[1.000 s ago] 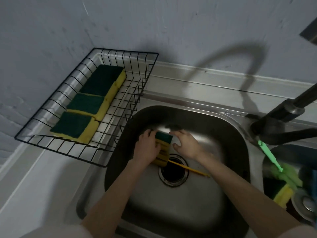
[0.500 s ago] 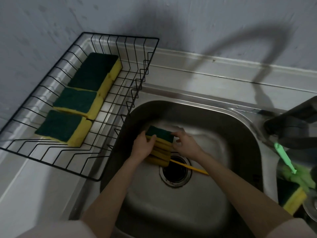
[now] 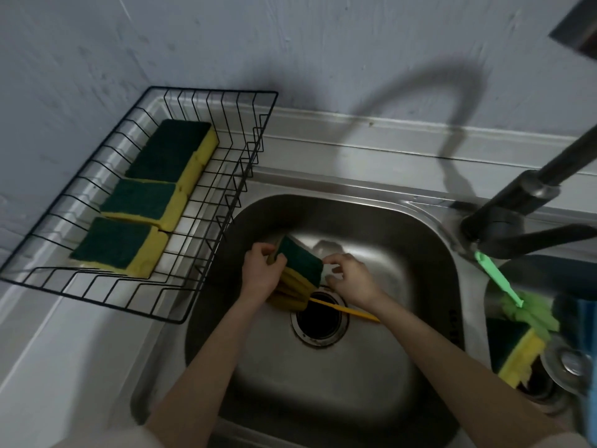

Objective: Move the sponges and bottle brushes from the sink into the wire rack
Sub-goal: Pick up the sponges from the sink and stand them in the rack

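Head view, looking down into a stainless sink (image 3: 403, 367) with a round drain (image 3: 319, 318) at its middle. Left hand (image 3: 261, 274) and right hand (image 3: 350, 279) both reach into the basin, above and just left of the drain. Between them sits a stack of sponges (image 3: 295, 286), yellow foam layers with a dark green scouring top; the top sponge (image 3: 302, 261) is tilted up on the stack. Left fingers are curled round the stack's left side, gripping it. Right fingers (image 3: 332, 260) are bent, thumb and forefinger pinching the right edge of the top sponge. A thin yellow handle (image 3: 345, 310) lies across the drain's upper rim, one end hidden under the stack, the other near the right wrist; its brush end cannot be seen. Wire rack (image 3: 200, 313), black, stands on the pale surface (image 3: 64, 367) left of the sink, one corner overhanging the basin's rim. Three green-and-yellow sponges in it, in a row against its left side: far (image 3: 171, 148), middle (image 3: 142, 200), near (image 3: 116, 244), each overlapping the next. Dark faucet (image 3: 517, 202) rises at the right. A second basin at far right holds a green brush (image 3: 507, 286) and another sponge (image 3: 513, 350); the rest there is too dim to identify
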`<state>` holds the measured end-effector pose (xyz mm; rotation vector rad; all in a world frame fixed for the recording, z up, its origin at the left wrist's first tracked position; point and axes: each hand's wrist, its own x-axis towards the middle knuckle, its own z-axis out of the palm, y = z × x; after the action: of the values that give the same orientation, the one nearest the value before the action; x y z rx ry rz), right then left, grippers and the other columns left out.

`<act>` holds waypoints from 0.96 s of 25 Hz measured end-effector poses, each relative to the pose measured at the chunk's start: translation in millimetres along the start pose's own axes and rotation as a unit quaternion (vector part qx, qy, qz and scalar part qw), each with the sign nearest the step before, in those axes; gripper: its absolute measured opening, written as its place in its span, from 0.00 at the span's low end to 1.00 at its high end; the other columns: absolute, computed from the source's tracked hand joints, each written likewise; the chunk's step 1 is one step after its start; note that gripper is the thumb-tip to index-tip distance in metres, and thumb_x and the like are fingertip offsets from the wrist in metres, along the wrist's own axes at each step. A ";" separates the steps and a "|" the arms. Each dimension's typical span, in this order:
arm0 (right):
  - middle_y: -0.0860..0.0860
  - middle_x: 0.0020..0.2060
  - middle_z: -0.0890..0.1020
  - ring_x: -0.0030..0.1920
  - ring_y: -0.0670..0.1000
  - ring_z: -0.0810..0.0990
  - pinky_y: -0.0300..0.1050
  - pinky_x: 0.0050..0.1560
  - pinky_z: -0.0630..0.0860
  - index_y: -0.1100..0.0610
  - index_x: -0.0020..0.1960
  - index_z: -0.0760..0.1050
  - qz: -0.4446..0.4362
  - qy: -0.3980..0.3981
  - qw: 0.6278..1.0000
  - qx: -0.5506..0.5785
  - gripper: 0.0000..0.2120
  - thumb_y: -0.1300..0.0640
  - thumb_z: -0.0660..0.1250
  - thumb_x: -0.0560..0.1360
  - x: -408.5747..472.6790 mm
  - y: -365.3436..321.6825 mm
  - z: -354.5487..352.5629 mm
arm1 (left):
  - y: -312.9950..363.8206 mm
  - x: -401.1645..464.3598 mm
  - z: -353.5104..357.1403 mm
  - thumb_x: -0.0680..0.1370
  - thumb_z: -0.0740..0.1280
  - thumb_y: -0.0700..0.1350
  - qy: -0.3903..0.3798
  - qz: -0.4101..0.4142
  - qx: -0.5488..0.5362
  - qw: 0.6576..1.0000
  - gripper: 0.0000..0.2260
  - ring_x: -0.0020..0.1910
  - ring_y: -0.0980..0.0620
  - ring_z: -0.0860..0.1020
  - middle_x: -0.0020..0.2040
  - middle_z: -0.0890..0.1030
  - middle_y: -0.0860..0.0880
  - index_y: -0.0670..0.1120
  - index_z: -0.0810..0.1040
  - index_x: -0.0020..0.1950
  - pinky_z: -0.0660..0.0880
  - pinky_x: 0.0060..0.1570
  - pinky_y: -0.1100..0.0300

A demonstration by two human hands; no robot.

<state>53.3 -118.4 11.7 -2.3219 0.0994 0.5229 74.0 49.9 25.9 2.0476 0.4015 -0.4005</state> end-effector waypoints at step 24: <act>0.59 0.60 0.73 0.61 0.59 0.74 0.52 0.63 0.73 0.58 0.65 0.69 0.015 0.168 0.980 -0.109 0.18 0.62 0.61 0.75 -168.8 130.0 -116.3 | 53.2 -146.0 89.2 0.77 0.61 0.42 0.062 0.063 -0.057 0.994 0.16 0.61 0.43 0.73 0.60 0.75 0.41 0.41 0.70 0.64 0.71 0.61 0.51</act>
<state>-90.1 -305.8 68.3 -2.6099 0.2490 0.1557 -43.2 -70.3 88.4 1.9796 0.3586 -0.1701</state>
